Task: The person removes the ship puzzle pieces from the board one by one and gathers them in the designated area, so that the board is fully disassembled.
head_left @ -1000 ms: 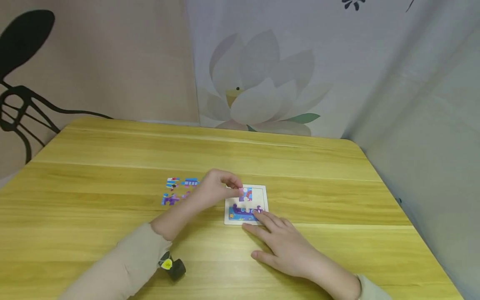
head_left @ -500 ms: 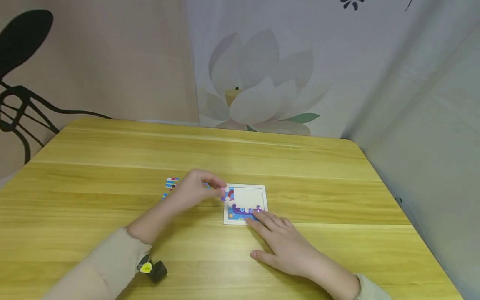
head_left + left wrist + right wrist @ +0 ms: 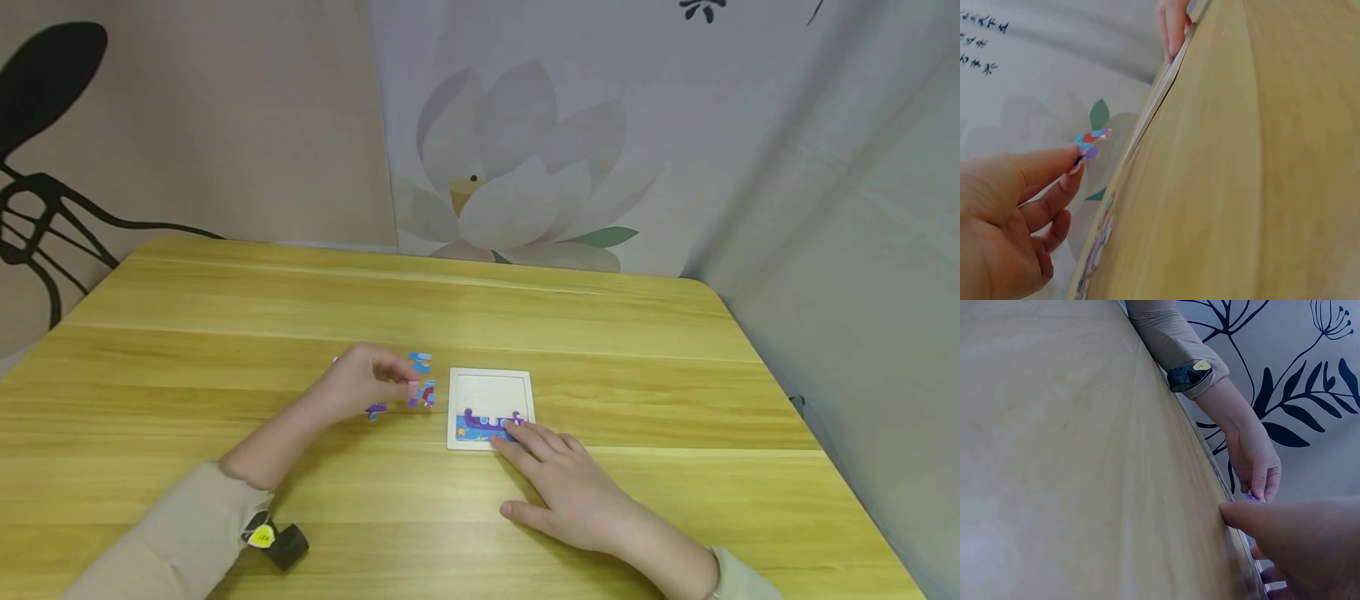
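Observation:
My left hand [image 3: 362,382] pinches a puzzle piece [image 3: 424,393] between thumb and fingers. Pink, red, blue and purple show on it; in the left wrist view the piece [image 3: 1091,144] is held up above the table. It is just left of a square white puzzle tray [image 3: 491,385]. Joined purple and blue pieces [image 3: 474,428] fill the tray's near part, while its far part is bare. My right hand [image 3: 570,496] lies with fingers extended, fingertips on the tray's near right corner and covering some of the picture there.
Loose puzzle pieces lie left of the tray, such as a blue one [image 3: 421,362] and a purple one [image 3: 377,409]; others are hidden behind my left hand. The wooden table [image 3: 675,383] ends at a printed curtain [image 3: 555,133].
My left hand has drawn back leftward from over the tray to the loose pieces, carrying the puzzle piece with it. My right hand stays on the tray's corner.

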A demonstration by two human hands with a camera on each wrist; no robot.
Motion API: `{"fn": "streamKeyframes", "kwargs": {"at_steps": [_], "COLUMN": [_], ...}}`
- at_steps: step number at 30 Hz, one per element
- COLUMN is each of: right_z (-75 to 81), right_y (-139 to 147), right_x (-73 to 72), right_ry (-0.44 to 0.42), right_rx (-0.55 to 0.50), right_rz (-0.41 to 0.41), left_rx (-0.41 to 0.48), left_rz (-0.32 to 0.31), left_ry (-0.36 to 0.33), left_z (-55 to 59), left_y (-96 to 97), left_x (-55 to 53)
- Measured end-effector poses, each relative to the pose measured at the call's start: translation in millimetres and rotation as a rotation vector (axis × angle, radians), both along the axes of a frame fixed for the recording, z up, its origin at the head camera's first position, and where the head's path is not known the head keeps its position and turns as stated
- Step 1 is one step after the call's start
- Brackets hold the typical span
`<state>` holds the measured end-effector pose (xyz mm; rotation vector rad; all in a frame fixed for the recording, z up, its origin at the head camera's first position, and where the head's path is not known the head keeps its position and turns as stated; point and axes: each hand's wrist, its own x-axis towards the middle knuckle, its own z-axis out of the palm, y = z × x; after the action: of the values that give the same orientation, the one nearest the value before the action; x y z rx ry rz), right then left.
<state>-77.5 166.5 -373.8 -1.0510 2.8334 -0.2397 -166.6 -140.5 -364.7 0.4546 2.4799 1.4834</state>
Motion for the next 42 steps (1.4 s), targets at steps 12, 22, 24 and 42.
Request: {"fn": "streamKeyframes", "kwargs": {"at_steps": [12, 22, 24, 42], "right_z": [-0.6, 0.6, 0.7, -1.2], "right_y": [0, 0, 1, 0], "right_x": [0.0, 0.3, 0.3, -1.0], "right_ry": [-0.014, -0.019, -0.018, -0.013], "right_rx": [0.009, 0.002, 0.002, 0.005], "right_rz": [-0.009, -0.013, -0.013, -0.009], "left_rx": [-0.062, -0.171, -0.220, -0.266], "left_rz": [-0.030, -0.039, -0.034, -0.006], "left_ry": [0.060, 0.220, 0.265, 0.396], "left_z": [-13.8, -16.4, -15.9, -13.8], "left_y": [-4.6, 2.3, 3.6, 8.7], "left_x": [-6.2, -5.3, -4.6, -1.7]}}
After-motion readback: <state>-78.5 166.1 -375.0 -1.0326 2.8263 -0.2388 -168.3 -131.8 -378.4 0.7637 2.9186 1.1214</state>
